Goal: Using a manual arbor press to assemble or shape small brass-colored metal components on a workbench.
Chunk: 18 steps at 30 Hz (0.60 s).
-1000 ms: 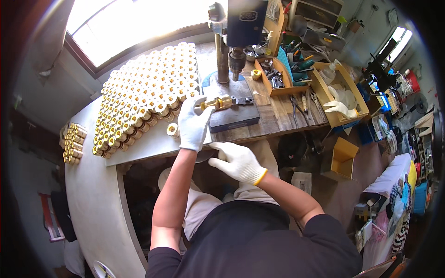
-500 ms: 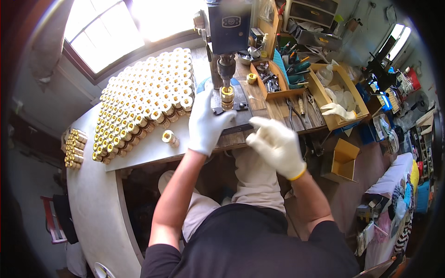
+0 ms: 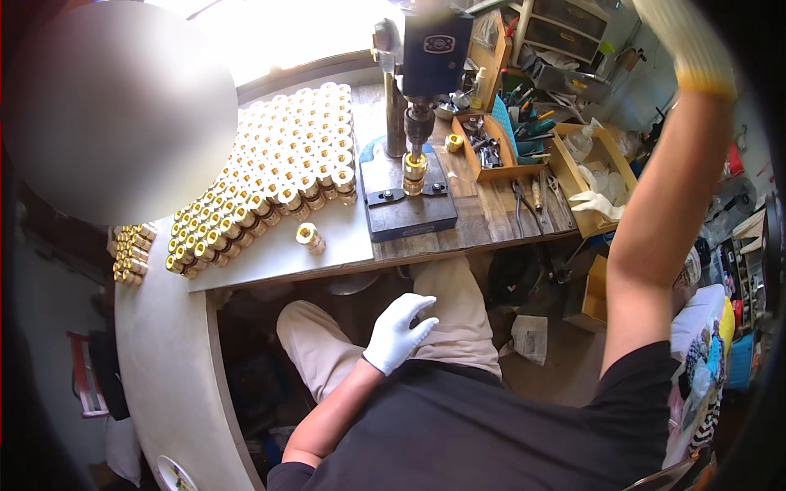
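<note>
My left hand (image 3: 399, 333), in a white glove, hovers over my lap with its thumb and fingers apart and nothing between them. My right hand (image 3: 684, 37), gloved in cream with a yellow cuff, is raised at the upper right. It is smeared by motion and cut off by the rim, so its fingers cannot be read. A dark blue drill press (image 3: 436, 53) stands on the bench. Under its chuck (image 3: 419, 123) a brass fitting (image 3: 414, 176) sits upright on the black base (image 3: 409, 222), touched by neither hand.
Rows of brass fittings (image 3: 307, 139) cover the grey board at left, with one single fitting (image 3: 309, 238) in front. Pliers (image 3: 525, 200), a wooden tray (image 3: 501, 173) and a box with a glove (image 3: 596, 204) lie right. A round grey blur hides the upper left.
My left hand has dropped from beside the drill press to my lap. My right hand has swung from the bench edge up to the far right. The brass fitting remains under the chuck.
</note>
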{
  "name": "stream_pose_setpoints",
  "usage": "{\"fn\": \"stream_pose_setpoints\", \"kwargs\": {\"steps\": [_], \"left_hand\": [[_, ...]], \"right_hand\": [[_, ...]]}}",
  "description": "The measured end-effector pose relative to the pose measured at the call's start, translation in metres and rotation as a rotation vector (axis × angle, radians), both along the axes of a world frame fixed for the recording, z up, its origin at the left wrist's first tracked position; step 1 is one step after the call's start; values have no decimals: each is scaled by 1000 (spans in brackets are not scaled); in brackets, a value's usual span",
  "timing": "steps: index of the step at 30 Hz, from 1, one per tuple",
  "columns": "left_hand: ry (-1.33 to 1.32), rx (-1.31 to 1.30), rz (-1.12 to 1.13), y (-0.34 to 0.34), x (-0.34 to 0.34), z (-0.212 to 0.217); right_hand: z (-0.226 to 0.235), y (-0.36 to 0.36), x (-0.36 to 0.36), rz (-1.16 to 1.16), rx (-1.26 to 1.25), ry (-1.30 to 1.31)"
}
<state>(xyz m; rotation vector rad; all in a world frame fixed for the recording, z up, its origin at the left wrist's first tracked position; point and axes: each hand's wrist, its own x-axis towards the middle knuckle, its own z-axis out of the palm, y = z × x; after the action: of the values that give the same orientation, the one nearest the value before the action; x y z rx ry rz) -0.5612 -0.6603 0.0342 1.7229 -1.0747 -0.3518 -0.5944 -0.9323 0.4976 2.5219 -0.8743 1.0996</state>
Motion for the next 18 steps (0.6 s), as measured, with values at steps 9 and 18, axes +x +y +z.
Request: {"fn": "stream_pose_setpoints", "kwargs": {"steps": [9, 18], "left_hand": [[-437, -406, -191, -74, 21, 149], [-859, -561, -171, -201, -4, 260]], "right_hand": [[-188, 23, -75, 385, 489, 2], [-230, -48, -50, 684, 923, -48]]}}
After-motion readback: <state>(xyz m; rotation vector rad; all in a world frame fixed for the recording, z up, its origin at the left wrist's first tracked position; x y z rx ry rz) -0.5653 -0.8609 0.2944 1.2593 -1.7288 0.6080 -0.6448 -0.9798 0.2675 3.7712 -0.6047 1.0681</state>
